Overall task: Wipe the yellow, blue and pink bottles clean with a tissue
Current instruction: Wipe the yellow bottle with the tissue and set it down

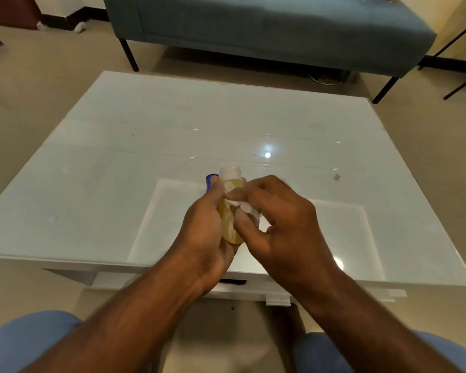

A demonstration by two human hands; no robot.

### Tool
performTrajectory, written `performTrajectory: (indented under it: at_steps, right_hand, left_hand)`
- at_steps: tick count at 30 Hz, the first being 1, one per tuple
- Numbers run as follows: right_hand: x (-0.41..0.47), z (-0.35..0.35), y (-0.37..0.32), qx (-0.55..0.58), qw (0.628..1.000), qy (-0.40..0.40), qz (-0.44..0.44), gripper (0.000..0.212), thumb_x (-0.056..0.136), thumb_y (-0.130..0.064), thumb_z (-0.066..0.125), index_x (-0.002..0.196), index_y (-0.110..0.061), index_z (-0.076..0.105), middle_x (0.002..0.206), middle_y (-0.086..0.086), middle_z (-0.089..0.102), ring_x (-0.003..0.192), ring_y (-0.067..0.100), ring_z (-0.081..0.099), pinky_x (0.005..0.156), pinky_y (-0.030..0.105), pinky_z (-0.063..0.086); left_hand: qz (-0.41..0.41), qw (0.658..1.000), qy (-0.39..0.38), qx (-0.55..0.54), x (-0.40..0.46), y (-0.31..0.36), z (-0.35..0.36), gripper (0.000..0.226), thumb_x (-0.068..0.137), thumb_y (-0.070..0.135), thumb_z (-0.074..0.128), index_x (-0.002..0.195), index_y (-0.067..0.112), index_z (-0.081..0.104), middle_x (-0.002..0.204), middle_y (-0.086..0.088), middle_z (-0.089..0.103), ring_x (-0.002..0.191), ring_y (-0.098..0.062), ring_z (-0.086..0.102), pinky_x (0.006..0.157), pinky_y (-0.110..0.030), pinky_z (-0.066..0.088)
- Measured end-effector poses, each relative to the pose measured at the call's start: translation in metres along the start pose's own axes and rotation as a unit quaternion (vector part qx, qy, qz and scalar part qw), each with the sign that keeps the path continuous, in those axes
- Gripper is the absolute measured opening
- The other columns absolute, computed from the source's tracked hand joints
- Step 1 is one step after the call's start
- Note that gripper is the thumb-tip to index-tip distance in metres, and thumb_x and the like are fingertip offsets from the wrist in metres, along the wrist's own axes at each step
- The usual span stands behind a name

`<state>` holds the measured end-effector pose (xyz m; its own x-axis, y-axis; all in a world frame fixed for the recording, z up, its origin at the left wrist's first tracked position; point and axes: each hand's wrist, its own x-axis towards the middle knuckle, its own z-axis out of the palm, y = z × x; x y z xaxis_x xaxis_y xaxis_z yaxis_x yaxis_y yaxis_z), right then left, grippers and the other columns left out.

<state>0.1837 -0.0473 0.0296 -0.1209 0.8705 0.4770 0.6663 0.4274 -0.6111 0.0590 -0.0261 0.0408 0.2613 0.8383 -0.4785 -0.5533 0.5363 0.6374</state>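
Observation:
My left hand (205, 232) grips the yellow bottle (228, 224) above the near part of the white table (119, 162), the bottle's white cap pointing away from me. My right hand (283, 224) presses a crumpled white tissue (244, 207) against the bottle's right side. Just behind my left thumb a small part of the blue bottle (210, 180) shows; the rest of it is hidden by my hand. I see no pink bottle.
A small beige scrap (336, 176) lies on the table to the right. A blue-grey sofa (267, 25) on dark legs stands beyond the table. My knees in blue trousers (24, 343) are at the bottom corners.

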Motion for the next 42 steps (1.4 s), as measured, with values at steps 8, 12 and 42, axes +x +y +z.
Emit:
performTrajectory:
  at_steps: [8, 12, 42]
  right_hand:
    - [0.001, -0.006, -0.001, 0.003, 1.0, 0.01, 0.005, 0.023, 0.086, -0.006, 0.076, 0.108, -0.012, 0.079, 0.105, 0.0, 0.069, 0.096, 0.006, 0.063, 0.076, 0.003, 0.046]
    - [0.008, -0.011, 0.008, 0.047, 0.996, 0.062, 0.043, 0.011, 0.089, -0.012, 0.078, 0.099, -0.015, 0.081, 0.1, -0.004, 0.072, 0.094, 0.009, 0.068, 0.075, 0.023, 0.058]
    - [-0.001, -0.005, -0.002, -0.029, 0.998, -0.04, -0.044, 0.019, 0.089, -0.013, 0.076, 0.108, -0.012, 0.078, 0.106, 0.003, 0.072, 0.098, 0.021, 0.066, 0.083, 0.039, 0.055]
  left_hand:
    - [0.0, 1.0, -0.02, -0.02, 0.001, 0.001, 0.0, 0.049, 0.102, 0.044, 0.035, 0.129, 0.01, 0.059, 0.127, -0.016, 0.066, 0.117, -0.03, 0.064, 0.1, -0.048, 0.05]
    - [-0.006, 0.999, -0.029, -0.014, 0.001, 0.002, 0.0, 0.049, 0.101, 0.044, 0.036, 0.131, 0.011, 0.057, 0.126, -0.018, 0.066, 0.116, -0.031, 0.064, 0.1, -0.047, 0.049]
    - [0.009, 0.999, 0.042, 0.028, 0.001, 0.001, -0.003, 0.047, 0.101, 0.046, 0.04, 0.128, 0.012, 0.059, 0.117, -0.014, 0.07, 0.102, -0.026, 0.071, 0.084, -0.043, 0.059]
